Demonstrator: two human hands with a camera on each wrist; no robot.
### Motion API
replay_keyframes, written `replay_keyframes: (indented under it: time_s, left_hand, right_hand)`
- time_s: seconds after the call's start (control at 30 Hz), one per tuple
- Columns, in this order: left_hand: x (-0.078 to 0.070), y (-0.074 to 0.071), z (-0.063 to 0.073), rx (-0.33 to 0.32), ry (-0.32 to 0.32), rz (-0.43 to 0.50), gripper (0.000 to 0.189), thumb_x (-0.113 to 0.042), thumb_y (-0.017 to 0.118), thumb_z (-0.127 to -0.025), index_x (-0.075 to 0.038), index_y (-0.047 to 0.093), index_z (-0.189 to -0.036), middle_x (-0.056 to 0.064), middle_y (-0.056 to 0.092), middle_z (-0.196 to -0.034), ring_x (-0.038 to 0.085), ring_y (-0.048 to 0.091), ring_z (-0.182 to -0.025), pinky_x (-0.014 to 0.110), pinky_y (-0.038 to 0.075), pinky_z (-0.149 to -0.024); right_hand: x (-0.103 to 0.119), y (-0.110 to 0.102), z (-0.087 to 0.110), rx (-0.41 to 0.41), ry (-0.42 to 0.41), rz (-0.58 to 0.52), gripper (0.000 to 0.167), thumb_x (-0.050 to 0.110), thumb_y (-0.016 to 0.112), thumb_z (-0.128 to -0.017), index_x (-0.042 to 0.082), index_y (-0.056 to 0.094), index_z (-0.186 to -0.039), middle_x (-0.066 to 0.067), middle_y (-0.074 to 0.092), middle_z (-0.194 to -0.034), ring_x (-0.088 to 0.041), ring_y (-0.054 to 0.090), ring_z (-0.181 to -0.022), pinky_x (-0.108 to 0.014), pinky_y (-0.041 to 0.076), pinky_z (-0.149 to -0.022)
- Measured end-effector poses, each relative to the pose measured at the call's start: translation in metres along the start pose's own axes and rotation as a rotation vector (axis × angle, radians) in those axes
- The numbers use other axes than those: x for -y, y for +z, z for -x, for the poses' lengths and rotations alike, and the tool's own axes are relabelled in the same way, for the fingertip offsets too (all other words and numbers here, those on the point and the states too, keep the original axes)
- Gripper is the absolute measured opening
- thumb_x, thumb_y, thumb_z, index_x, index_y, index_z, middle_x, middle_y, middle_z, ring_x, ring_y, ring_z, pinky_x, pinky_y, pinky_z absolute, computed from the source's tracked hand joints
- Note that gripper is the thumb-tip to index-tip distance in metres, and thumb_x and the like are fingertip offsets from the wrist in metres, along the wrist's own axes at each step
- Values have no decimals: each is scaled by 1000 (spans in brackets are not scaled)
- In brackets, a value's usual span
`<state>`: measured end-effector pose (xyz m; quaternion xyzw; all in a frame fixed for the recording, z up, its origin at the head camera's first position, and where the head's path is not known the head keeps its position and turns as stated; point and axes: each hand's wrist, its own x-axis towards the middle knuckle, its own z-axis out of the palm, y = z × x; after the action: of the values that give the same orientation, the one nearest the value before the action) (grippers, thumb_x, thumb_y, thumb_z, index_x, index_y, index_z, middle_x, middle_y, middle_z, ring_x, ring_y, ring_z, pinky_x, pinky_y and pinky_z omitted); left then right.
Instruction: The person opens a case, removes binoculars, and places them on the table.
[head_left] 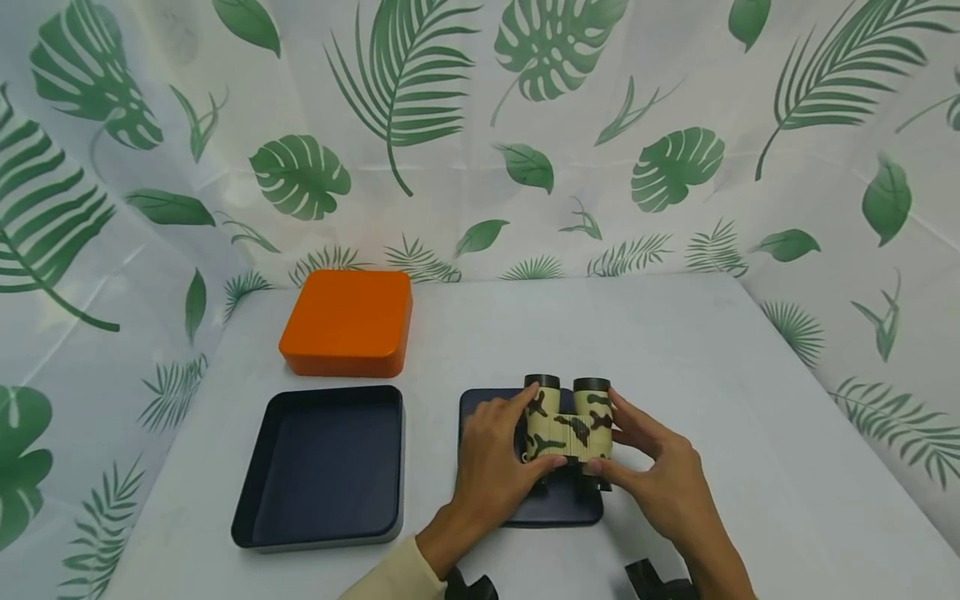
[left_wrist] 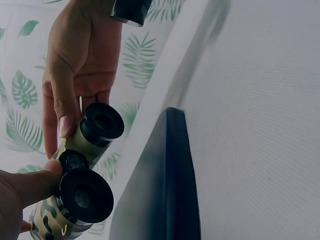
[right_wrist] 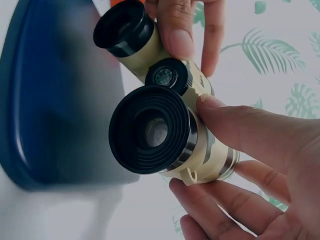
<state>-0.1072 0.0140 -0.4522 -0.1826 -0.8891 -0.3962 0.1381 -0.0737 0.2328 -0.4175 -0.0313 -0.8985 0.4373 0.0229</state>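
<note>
A pair of camouflage-patterned binoculars [head_left: 572,425] is held between both hands over a dark blue tray-like lid [head_left: 555,510]. My left hand [head_left: 491,454] grips the left barrel, thumb near the middle and a finger up by the far black rim. On the other barrel, my right hand [head_left: 663,475] has its thumb at the near end and its fingers along the outer side. The right wrist view shows the black eyecups [right_wrist: 150,131] and a small round compass dial [right_wrist: 165,76] between them. In the left wrist view the binoculars [left_wrist: 75,175] stand apart from the lid's edge [left_wrist: 172,165].
An open dark blue box [head_left: 322,467] lies on the white table [head_left: 675,333] to the left. Behind it sits an orange case [head_left: 348,321]. A leaf-printed cloth [head_left: 450,192] hangs around the table's back and sides.
</note>
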Motion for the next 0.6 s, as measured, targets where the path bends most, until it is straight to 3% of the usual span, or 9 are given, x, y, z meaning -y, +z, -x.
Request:
replay_keyframes:
  time_s: [0.33,0.47,0.6]
  left_hand:
    - [-10,19,-8,34,20,-26,95,-52,92,-77,-22,52,-158,2,72,-123,18,64,-111,41,51,-95]
    - [-14,26,-12,50,29,-26,94,-52,92,-78,-22,52,-158,1,72,-122,18,63,-109,38,51,-94]
    - [-18,33,-14,63,36,-19,94,-52,92,-78,-22,52,-158,1,73,-121,17,63,-108,38,51,-94]
  right_hand:
    - [-17,-16,0,-19,-4,28,96,29,94,-82,34,43,-163,-15,65,-149,-35,71,-125,-64,52,-102]
    - [-25,-23,-1,-22,0,62,95,31,94,-82,36,43,-163,-14,65,-149,-11,73,-118,-49,57,-98]
    - [-33,-31,-1,-15,-2,70,94,33,93,-83,34,43,-163,-16,63,-150,14,63,-110,-28,57,-90]
